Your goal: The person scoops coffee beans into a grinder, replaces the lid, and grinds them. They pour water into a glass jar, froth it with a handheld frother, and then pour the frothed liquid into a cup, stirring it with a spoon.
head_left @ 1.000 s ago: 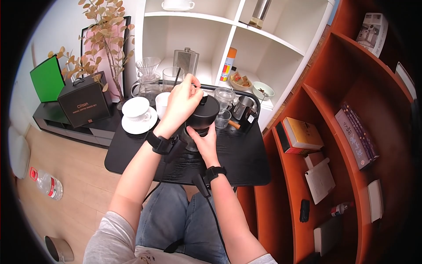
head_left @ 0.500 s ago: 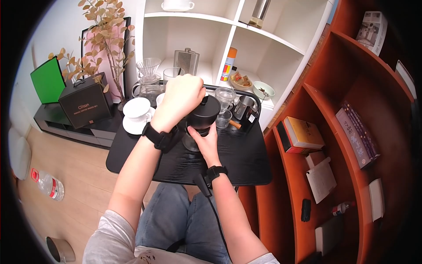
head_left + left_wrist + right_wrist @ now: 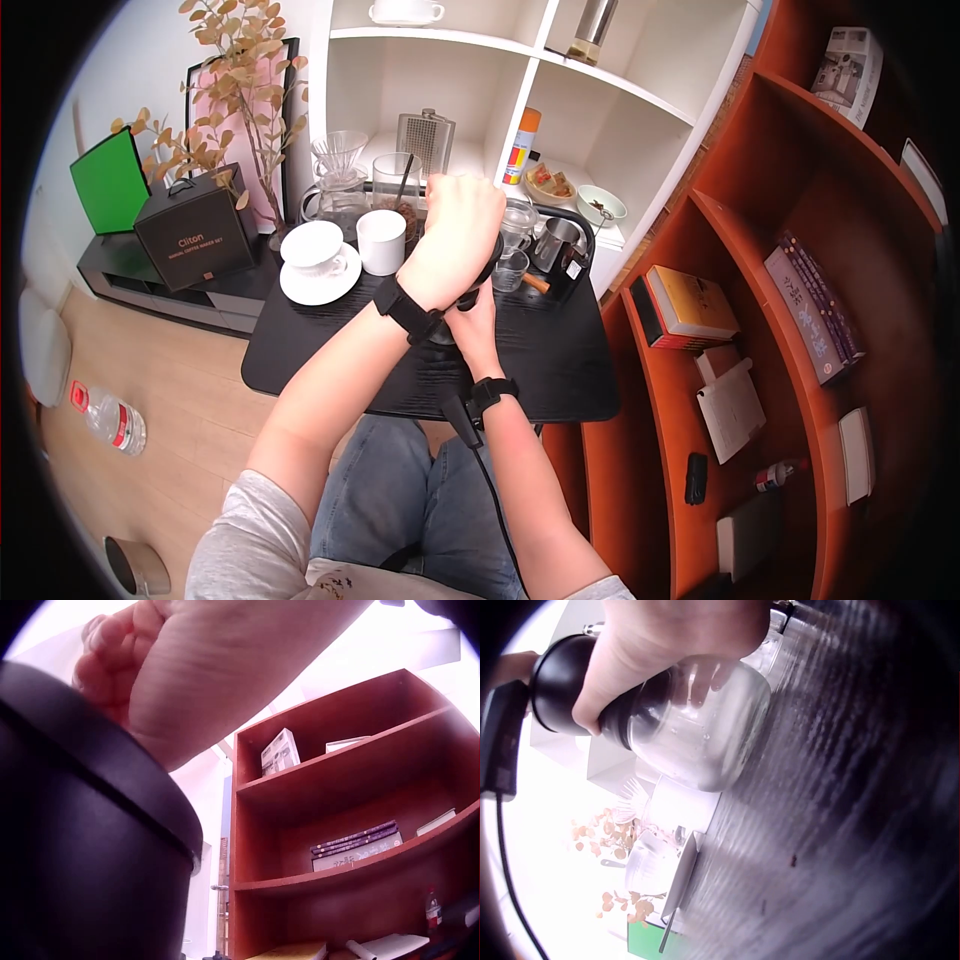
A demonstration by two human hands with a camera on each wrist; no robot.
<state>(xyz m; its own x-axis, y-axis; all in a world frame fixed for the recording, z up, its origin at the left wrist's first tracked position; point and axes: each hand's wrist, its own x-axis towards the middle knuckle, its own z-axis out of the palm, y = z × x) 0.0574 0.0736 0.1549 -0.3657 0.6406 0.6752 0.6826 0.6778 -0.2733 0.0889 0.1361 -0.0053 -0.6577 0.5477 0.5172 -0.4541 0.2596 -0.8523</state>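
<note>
On the black table stands a hand coffee grinder (image 3: 559,688) with a black upper body and a clear glass jar (image 3: 716,727) below. My right hand (image 3: 474,328) grips it round the neck, thumb along the black collar in the right wrist view. Over the top is my left hand (image 3: 458,238), its fingers (image 3: 112,664) curled above the black body in the left wrist view. It holds the crank handle, which is hidden beneath the hand. In the head view, most of the grinder lies behind my left hand and wrist.
On the table (image 3: 545,375), a white cup on a saucer (image 3: 318,290) and a white mug (image 3: 381,242) stand left of the grinder. Behind are a glass of coffee beans (image 3: 405,215) and a glass server (image 3: 343,200). A steel pitcher (image 3: 555,243) stands right.
My left hand has swung round over the grinder, first to the left and then right and toward me, turning the crank. The right hand keeps its grip on the neck.
</note>
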